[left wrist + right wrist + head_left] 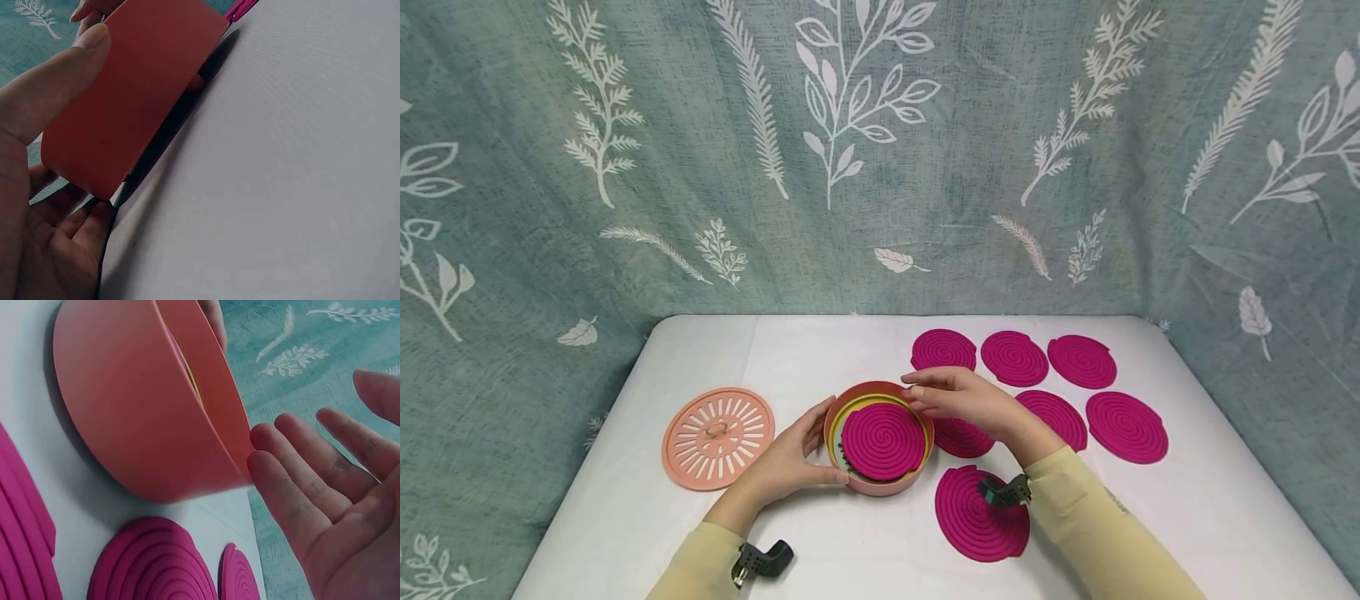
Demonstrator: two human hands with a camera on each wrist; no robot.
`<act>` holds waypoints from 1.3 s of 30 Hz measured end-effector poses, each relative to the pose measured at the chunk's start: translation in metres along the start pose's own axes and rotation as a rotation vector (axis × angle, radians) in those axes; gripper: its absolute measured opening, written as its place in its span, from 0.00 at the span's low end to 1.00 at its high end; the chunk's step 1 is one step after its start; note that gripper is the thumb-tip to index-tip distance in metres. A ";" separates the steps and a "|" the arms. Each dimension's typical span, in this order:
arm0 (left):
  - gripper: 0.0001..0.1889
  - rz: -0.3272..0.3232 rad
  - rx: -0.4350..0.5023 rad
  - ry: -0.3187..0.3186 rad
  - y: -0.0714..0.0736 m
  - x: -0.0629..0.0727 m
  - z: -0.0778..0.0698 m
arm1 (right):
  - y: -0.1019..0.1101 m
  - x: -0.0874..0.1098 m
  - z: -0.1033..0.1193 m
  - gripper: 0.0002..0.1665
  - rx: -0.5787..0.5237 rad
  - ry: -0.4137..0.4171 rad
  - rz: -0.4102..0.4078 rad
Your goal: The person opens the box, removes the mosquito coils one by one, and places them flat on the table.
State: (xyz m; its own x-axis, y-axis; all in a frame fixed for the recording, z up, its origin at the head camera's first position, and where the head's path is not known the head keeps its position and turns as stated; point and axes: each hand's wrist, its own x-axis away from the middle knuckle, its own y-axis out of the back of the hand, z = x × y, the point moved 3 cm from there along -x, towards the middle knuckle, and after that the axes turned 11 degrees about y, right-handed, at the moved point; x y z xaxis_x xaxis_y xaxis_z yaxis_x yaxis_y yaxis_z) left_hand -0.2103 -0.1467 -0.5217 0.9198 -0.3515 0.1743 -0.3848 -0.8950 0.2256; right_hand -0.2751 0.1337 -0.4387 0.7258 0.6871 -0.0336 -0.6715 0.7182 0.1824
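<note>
A round coral mosquito coil holder stands in the middle of the table, yellow inside. One magenta spiral mosquito coil lies in it, face up. My left hand grips the holder from the left, thumb along the near side and fingers round the far side; in the left wrist view the thumb lies on the coral wall. At the far right rim is my right hand, its fingers spread and nothing held. The right wrist view shows its fingertips right at the rim.
A coral slotted lid with a small centre knob lies at left. Several more magenta coils lie flat at right, including a far-right coil and a near coil beside the right wrist. A patterned curtain hangs behind the white table.
</note>
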 end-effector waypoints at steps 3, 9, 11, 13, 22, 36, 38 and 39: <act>0.63 0.001 0.004 0.004 0.001 0.000 0.000 | -0.005 -0.006 0.000 0.32 0.020 0.001 0.010; 0.63 0.001 -0.005 0.004 0.001 0.000 0.000 | -0.013 -0.019 -0.001 0.31 0.098 -0.035 0.025; 0.63 0.001 -0.006 0.007 0.001 0.000 0.001 | -0.016 -0.023 -0.001 0.30 0.142 -0.045 0.034; 0.62 0.001 -0.005 0.008 0.001 0.000 0.001 | -0.019 -0.029 -0.003 0.30 0.178 -0.050 0.041; 0.63 0.004 0.003 0.015 -0.001 -0.001 0.003 | -0.035 -0.049 -0.006 0.27 0.336 -0.052 0.070; 0.62 0.003 -0.002 -0.006 0.000 -0.001 0.000 | -0.049 -0.056 -0.008 0.29 0.478 -0.094 0.146; 0.63 0.002 -0.007 -0.005 0.001 -0.001 0.000 | -0.051 -0.057 -0.007 0.28 0.503 -0.098 0.154; 0.63 0.001 -0.009 -0.003 0.001 -0.001 0.000 | -0.051 -0.057 -0.007 0.27 0.509 -0.097 0.157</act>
State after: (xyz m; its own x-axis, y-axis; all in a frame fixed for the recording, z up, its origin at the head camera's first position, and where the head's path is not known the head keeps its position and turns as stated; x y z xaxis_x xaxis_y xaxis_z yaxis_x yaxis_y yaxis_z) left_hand -0.2116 -0.1475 -0.5218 0.9198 -0.3529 0.1716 -0.3860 -0.8922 0.2343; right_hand -0.2827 0.0587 -0.4526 0.6494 0.7512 0.1184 -0.6329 0.4476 0.6317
